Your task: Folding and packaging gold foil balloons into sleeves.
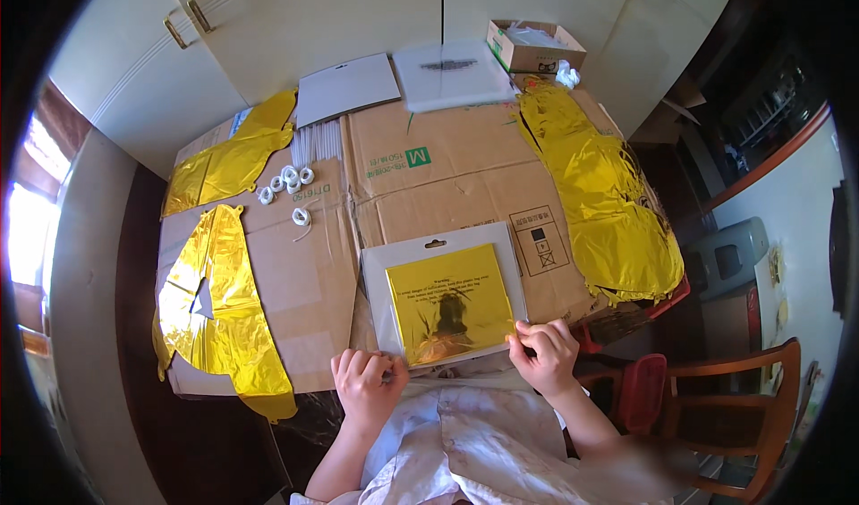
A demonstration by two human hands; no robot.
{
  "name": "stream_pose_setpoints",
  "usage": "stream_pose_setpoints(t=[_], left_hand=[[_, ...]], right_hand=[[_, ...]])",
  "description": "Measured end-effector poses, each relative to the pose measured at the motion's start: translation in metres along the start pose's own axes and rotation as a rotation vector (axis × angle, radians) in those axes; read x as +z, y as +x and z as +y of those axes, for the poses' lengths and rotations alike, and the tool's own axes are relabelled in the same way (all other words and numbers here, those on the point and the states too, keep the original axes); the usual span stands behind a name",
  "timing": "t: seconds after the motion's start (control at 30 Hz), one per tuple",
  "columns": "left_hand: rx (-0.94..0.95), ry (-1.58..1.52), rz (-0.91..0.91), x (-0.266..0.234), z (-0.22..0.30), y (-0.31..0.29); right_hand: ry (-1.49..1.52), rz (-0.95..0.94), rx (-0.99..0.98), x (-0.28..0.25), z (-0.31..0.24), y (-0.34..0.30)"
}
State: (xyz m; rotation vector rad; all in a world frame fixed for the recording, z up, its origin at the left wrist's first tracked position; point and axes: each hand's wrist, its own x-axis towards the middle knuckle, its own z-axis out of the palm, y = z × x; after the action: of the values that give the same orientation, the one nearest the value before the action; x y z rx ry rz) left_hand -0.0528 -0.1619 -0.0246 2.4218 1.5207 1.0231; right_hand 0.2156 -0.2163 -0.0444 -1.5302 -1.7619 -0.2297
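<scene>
A folded yellow foil sheet [420,295] with dark print lies on a white card [376,281] with a hanging slot at its top, at the table's near edge. My left hand [367,387] is closed at the card's lower left corner; its fingertips are curled, so what they grip is hidden. At the lower right corner, my right hand [544,355] pinches the yellow foil's edge between thumb and fingers. The foil looks flat, with dark reflections across its lower half.
Yellow foil pieces lie at the near left [219,299], far left [228,161] and right [604,201] on the cardboard [438,187]. Several white string coils [291,180] sit by thin white sticks [318,143]. Behind are a white board [347,89], a clear bag stack [452,76] and an open box [537,56].
</scene>
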Motion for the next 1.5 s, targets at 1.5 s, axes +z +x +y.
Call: stream_pose_setpoints(t=[1.5], left_hand=[[0.557, 0.127, -0.469, 0.001, 0.014, -0.036]], right_hand=[[1.015, -0.150, 0.923, -0.034, -0.006, -0.033]])
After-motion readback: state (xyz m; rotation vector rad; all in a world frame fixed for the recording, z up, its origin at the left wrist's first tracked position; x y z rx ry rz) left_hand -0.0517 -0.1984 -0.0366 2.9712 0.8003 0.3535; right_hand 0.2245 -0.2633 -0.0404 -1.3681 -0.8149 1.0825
